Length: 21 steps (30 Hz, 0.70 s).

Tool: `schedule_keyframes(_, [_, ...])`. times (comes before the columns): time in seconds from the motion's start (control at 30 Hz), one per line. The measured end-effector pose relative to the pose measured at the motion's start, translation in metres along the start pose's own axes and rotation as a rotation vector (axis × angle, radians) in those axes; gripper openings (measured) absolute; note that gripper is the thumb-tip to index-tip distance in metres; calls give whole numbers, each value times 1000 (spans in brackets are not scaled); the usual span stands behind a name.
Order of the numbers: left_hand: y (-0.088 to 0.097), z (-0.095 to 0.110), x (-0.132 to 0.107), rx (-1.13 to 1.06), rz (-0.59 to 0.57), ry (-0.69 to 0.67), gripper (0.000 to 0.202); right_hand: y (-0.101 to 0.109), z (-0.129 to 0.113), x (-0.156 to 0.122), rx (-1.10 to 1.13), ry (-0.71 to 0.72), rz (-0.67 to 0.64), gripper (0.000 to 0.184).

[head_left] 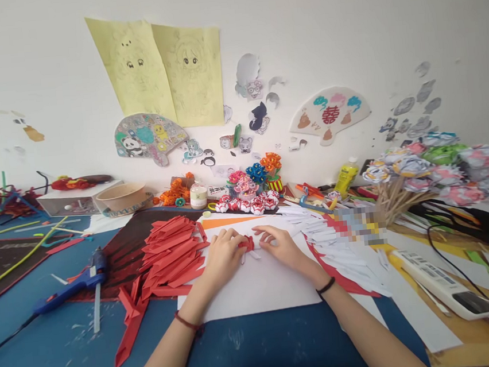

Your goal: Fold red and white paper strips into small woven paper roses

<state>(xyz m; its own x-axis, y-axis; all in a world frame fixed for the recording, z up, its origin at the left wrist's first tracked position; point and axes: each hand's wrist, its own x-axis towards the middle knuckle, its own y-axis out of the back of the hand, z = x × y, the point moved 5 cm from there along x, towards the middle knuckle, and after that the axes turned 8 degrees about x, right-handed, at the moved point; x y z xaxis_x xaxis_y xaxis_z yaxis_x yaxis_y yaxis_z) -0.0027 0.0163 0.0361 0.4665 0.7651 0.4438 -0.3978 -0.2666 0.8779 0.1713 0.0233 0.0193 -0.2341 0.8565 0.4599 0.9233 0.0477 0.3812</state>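
Two bare arms reach over the blue mat (243, 351), each with a thin band at the wrist. The left hand (223, 255) is curled, and its fingertips pinch a small red piece (247, 243) of paper. The right hand (283, 246) pinches the same piece from the other side. The piece sits on a white sheet (258, 289), right between the hands. It looks like they are folding or pressing it into shape. More folding would need small, careful fingers so the thin paper does not tear.

Red strips (171, 254) lie heaped to the left and white strips (327, 236) to the right. The fingers hide most of the piece, so its shape is hard to tell. A blurred patch (358, 221) covers something past the white strips.
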Motion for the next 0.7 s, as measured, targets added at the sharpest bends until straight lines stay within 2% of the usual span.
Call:
schedule_keyframes(0.17, [-1,-6,2,-40,-12,-15,23,-12,-3,-6,56,-63,-78,37])
schedule_keyframes(0.27, [0,-9,3,-87,-2,-36,37,-18,-8,-11,124,-101,-131,39])
schedule_keyframes(0.37, [5,-11,2,-128,38,-41,44,-14,-9,-12,118,-121,-104,33])
schedule_keyframes(0.53, [8,-16,1,-171,96,13,31,1,-7,-8,-105,-74,55,24])
schedule_keyframes(0.7, [-2,-21,-2,-195,16,100,28,-7,0,-7,-204,-27,2,35])
